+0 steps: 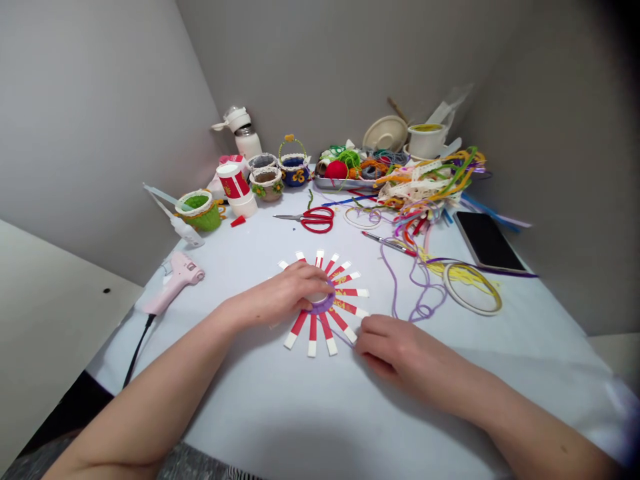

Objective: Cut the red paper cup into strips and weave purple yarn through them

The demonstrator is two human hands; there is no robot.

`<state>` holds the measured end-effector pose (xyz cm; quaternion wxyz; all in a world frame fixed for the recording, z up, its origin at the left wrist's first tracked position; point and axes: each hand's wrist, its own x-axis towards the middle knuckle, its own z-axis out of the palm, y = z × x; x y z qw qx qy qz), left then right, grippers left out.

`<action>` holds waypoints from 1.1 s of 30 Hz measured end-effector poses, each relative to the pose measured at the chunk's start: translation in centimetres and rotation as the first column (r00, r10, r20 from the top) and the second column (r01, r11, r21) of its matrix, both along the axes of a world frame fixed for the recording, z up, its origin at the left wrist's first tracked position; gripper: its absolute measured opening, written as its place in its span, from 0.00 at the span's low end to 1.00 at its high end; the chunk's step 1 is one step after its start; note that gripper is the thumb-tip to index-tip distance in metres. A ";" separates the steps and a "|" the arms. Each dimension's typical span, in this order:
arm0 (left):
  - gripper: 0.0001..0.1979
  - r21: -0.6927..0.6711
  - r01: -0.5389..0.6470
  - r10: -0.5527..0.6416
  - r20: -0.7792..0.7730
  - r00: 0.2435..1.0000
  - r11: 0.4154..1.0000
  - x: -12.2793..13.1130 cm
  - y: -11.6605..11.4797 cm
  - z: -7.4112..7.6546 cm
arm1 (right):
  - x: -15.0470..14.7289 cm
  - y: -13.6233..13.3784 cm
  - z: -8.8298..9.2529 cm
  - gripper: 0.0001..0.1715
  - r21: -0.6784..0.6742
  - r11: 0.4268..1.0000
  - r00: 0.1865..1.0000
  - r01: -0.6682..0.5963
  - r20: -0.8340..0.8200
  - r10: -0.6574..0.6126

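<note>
A paper cup cut into red and white strips [313, 337] lies spread flat like a sun on the table. Purple cord [324, 307] is wound in a ring around its round middle. My left hand [295, 287] grips the cup at that ring, fingers curled over the centre and covering the strips on the left. A length of the cord runs under the lower right strips toward my right hand [383, 343]. There the fingers are pinched together on the cord beside the strip ends. More purple cord [417, 293] lies in loose loops beyond the right hand.
Red-handled scissors [319, 219] and a pen [389, 244] lie behind the cup. A pink glue gun [175, 283] is at left, a phone [490, 241] and tape roll [473, 288] at right. Small baskets [267, 183], a yarn tray [345, 183] and ribbons [425, 183] line the back.
</note>
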<state>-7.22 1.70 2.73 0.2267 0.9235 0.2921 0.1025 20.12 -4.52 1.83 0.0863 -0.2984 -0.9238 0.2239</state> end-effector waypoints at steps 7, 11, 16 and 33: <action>0.23 -0.012 -0.002 0.001 -0.012 1.000 1.000 0.1 0.0 0.2 | 0.4 0.7 -0.6 0.13 0.108 0.974 0.979 0.199 0.021 -0.202; 0.23 -0.023 0.034 -0.035 -0.002 0.999 0.999 0.5 -0.1 0.3 | 0.2 1.7 -0.9 0.10 0.055 0.952 0.952 0.302 -0.068 -0.298; 0.21 -0.096 0.072 -0.069 0.029 0.997 0.993 1.1 -0.8 0.8 | -0.3 2.5 -1.8 0.08 -0.010 0.888 0.879 0.459 -0.141 -0.455; 0.18 -0.056 0.085 -0.079 0.105 0.991 0.995 1.0 -0.4 0.6 | -0.2 2.4 -1.8 0.11 -0.014 0.929 0.909 0.370 -0.200 -0.365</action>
